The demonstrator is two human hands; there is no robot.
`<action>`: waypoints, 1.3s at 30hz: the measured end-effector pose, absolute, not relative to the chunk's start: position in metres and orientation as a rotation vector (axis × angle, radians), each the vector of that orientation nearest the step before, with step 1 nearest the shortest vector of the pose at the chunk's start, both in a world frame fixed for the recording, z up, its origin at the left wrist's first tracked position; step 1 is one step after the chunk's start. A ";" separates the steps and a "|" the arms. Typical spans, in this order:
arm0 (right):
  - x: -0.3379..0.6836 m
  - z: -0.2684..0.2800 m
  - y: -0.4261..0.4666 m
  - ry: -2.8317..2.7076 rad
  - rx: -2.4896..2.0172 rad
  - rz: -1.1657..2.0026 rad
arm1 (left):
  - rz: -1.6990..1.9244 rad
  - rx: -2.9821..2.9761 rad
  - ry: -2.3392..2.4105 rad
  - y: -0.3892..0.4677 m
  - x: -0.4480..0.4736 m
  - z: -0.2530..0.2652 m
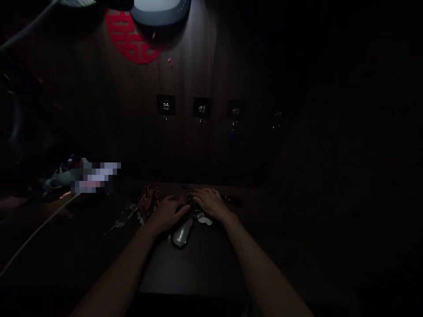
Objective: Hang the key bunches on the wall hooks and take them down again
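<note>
My left hand (pixel 168 212) lies palm down over the shelf, thumb stretched toward the right, its fingertips at a dim reddish-brown item. Close by on the right, my right hand (pixel 211 202) rests low with its fingers extended beside a small metal chain (pixel 189 193). Below the hands sits a shiny, rounded key fob (pixel 182 234). A metal ring (pixel 197 214) and a pale, rounded tag (pixel 205 221) are just under my right hand. Left of my left hand are a brown pouch-like item with a patterned cord (pixel 145 200) and a bunch of keys (pixel 121 221). Darkness hides detail under the fingers.
Several dark square wall hooks (pixel 202 108) line the wooden back panel. Above them are a red round paper-cut (pixel 132 44) and a lit white-grey device (pixel 160 11). A white cable (pixel 42 226) crosses the left side near a blurred pale item (pixel 99 176). A dark elongated object (pixel 234 200) lies at right.
</note>
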State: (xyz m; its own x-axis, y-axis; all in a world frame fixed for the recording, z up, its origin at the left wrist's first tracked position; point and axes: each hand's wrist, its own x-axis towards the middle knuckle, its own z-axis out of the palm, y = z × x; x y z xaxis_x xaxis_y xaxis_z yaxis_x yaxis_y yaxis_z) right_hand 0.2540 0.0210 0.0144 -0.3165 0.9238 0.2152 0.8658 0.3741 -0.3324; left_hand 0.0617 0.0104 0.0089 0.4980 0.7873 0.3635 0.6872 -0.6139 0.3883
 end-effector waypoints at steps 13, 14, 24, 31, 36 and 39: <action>0.274 0.014 0.023 -1.917 -1.649 0.032 | 0.785 2.394 1.848 0.013 0.054 0.022; 0.275 0.015 0.024 -1.864 -1.622 0.030 | 0.818 2.395 1.852 0.013 0.054 0.021; 0.280 0.012 0.026 -1.769 -1.610 0.001 | 0.971 2.388 1.520 0.010 0.059 0.017; 0.278 0.014 0.016 -1.961 -1.709 0.024 | 1.013 2.389 1.491 0.012 0.060 0.014; 0.271 0.011 0.016 -2.001 -1.786 0.046 | 1.014 2.399 1.457 0.011 0.062 0.015; 0.271 0.011 0.019 -1.882 -1.709 0.126 | 1.038 2.400 1.454 0.011 0.063 0.013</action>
